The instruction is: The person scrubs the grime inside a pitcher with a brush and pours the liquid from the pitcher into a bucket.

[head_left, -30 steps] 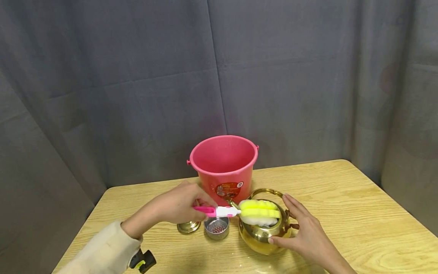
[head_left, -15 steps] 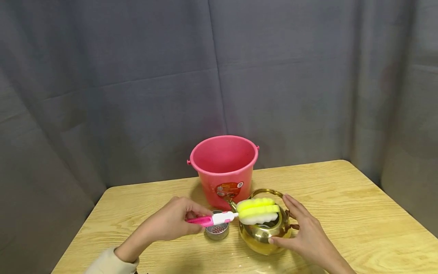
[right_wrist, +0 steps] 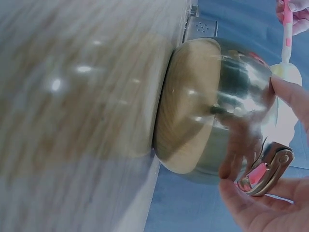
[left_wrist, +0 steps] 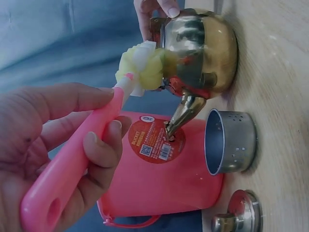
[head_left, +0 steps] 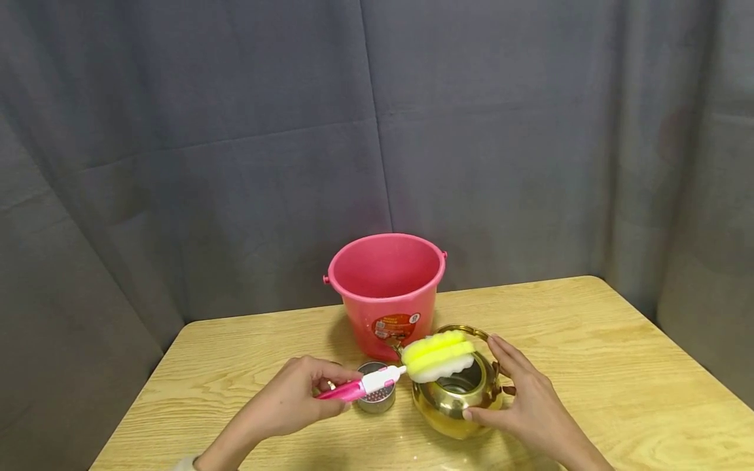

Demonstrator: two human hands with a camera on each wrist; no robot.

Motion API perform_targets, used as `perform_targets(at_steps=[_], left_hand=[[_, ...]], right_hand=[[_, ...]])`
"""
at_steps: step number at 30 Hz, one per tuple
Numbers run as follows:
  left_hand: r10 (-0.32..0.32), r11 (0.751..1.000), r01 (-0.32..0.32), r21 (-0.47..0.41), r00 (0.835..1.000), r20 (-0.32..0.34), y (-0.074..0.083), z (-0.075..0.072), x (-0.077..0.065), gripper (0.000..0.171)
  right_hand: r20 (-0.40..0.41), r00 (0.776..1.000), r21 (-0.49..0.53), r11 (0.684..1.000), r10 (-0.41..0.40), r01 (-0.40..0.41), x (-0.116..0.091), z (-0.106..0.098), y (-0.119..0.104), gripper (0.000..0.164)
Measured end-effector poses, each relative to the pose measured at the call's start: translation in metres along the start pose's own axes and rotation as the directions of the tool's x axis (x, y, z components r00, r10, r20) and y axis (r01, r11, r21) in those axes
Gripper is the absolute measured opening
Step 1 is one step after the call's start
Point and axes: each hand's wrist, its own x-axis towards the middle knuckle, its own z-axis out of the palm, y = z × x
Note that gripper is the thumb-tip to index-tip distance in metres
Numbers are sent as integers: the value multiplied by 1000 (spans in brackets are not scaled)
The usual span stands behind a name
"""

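Note:
My left hand (head_left: 294, 402) grips the pink-and-white handle of a sponge brush (head_left: 438, 356), thumb and fingers wrapped around it. Its yellow-and-white sponge head overlaps the far left rim of a brass kettle (head_left: 449, 418) in the head view, with part of the dark mouth showing. The kettle stands upright and lidless on the table. Holding it on the right side is my right hand (head_left: 527, 409), thumb on the near shoulder and fingers by the handle's hinge (right_wrist: 277, 166). In the left wrist view the kettle's spout (left_wrist: 186, 113) points toward the bucket.
A pink bucket (head_left: 359, 320) stands behind the kettle. Between the left hand and the kettle sits a perforated metal strainer (head_left: 377, 400). The brass lid (left_wrist: 246, 210) lies beside it on the wooden table (head_left: 589, 340). Grey curtains (head_left: 265, 163) hang behind.
My left hand has moved left and nearer the front edge, drawing the sponge head leftward so more of the kettle's mouth shows. My right hand and the kettle stay in place.

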Motion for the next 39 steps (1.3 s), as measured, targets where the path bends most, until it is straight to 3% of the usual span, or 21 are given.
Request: perform_targets(at_steps=[9, 20, 32, 39], left_hand=[[-48, 994, 47, -98, 999, -11, -5, 4, -5, 30], [-63, 991, 55, -126, 996, -59, -6, 6, -13, 30], [-78, 988, 55, -144, 984, -160, -11, -4, -34, 33], [-184, 965, 139, -223, 963, -196, -13, -11, -48, 36]], right_hand=[[28, 999, -18, 999, 37, -37, 2, 0, -1, 111], [27, 999, 11, 999, 40, -40, 0, 1, 0, 112], [-6, 1000, -72, 997, -28, 28, 3, -3, -1, 112], [0, 1000, -79, 997, -27, 27, 1, -3, -1, 112]])
